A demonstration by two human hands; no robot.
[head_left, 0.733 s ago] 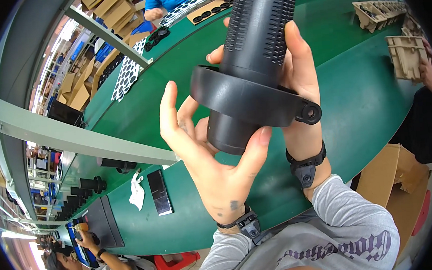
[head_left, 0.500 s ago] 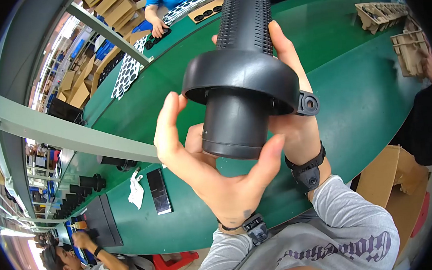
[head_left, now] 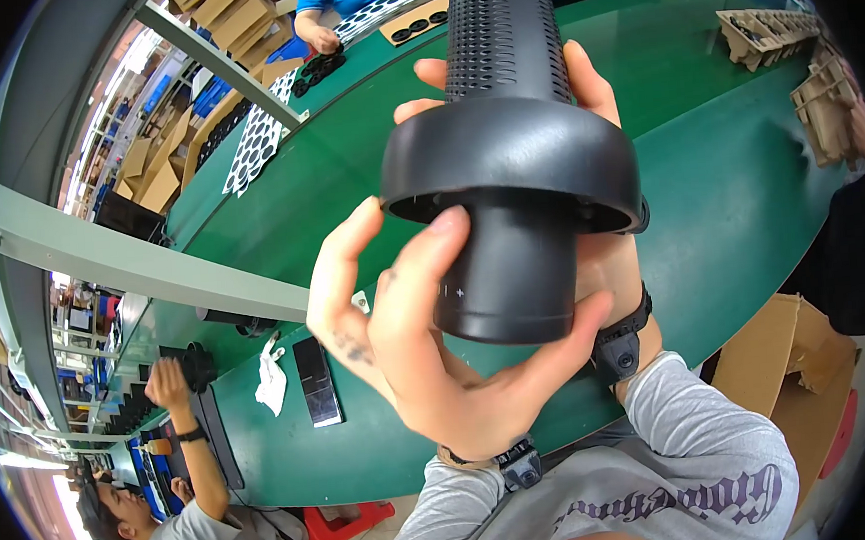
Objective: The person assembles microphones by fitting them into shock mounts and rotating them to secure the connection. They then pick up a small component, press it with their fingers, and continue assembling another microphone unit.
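Observation:
A black plastic housing [head_left: 509, 149] is held up in front of me. It has a slotted, perforated tube on top, a wide round collar in the middle and a smooth cylinder below. My right hand [head_left: 608, 268] grips it from behind, with fingertips showing on both sides of the perforated tube; the collar hides much of that hand. At the smooth cylinder, my left hand [head_left: 427, 341] curls around its left side. One left fingertip lies under the collar's rim, another touches the rim's left edge, and the thumb is at the cylinder's lower end.
On the green table [head_left: 727, 179] lie a phone [head_left: 317, 380] and a crumpled white cloth [head_left: 270, 377]. Pulp trays [head_left: 767, 36] stand at the far right. A pale metal beam [head_left: 141, 255] crosses the left. A cardboard box [head_left: 780, 366] sits lower right. Co-workers are at the far side and lower left.
The housing has shifted right and slightly down and turned, so its side lug is now mostly hidden. A left finger has moved up onto the smooth cylinder. The lower-left co-worker's arm has risen.

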